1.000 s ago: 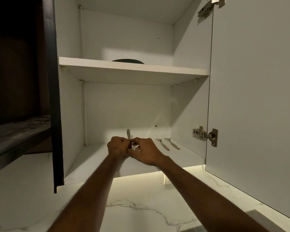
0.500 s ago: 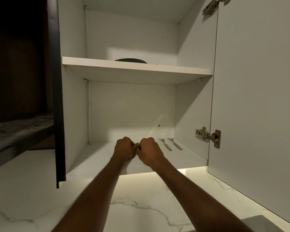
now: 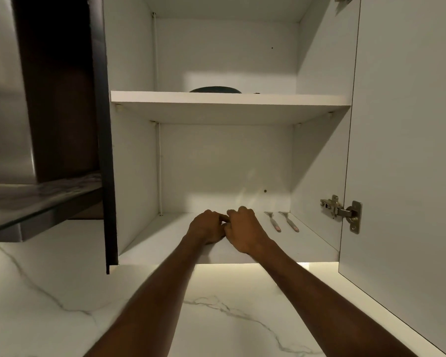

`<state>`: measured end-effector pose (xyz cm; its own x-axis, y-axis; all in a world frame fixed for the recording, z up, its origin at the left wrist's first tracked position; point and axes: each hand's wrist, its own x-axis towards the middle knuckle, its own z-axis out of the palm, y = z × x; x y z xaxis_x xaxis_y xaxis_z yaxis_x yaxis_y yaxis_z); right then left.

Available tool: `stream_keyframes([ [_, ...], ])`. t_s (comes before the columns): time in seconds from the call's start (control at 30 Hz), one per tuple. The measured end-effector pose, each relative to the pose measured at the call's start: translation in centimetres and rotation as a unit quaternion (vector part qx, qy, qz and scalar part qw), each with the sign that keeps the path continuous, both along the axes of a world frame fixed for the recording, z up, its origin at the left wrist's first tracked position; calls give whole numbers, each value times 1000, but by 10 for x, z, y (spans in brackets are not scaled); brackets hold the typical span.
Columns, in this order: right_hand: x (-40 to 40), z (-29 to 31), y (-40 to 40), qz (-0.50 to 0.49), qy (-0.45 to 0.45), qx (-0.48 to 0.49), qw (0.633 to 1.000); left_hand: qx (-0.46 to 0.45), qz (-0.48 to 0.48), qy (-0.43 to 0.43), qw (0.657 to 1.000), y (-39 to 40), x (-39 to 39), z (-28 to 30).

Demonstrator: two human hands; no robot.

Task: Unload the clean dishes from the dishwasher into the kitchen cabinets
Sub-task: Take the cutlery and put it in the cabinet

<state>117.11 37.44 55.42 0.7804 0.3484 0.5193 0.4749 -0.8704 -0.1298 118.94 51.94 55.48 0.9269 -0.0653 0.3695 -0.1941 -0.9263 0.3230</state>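
Hands (image 3: 227, 228) together; two pink-handled utensils (image 3: 281, 222) flat.

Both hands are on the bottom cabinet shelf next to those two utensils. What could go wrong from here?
The right hand is close to the two utensils and might knock them on withdrawal. Both fists, including the left hand, sit near the bottom shelf's front edge, so anything set down there may slip off. The open cabinet door stands beside the right arm.

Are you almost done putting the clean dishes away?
Partly. Two utensils lie on the bottom shelf, and a dark dish sits on the upper shelf. The left hand and right hand are together there; anything held is hidden. The dishwasher isn't visible.
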Motion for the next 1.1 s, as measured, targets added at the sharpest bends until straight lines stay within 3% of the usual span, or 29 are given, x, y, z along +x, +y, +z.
stream_keyframes([
  [0.23,21,-7,-3,-1,101,-22,995,51,22,-7,998,1,10,-4],
  [0.5,14,-5,-2,-24,75,-92,993,-27,43,-30,998,3,14,-7],
  [0.63,3,-2,-3,-20,76,-55,995,-33,43,-41,998,2,15,-9],
  [0.73,5,-1,0,-8,86,44,995,-38,41,-50,997,2,16,-8],
  [0.83,3,0,1,-2,59,86,995,-20,36,-103,994,-3,7,-5],
  [0.9,0,0,0,5,18,22,1000,-2,43,-143,989,-5,-4,-2],
  [1.1,-17,9,-1,-57,-60,-38,996,92,78,-203,972,4,-50,3],
])
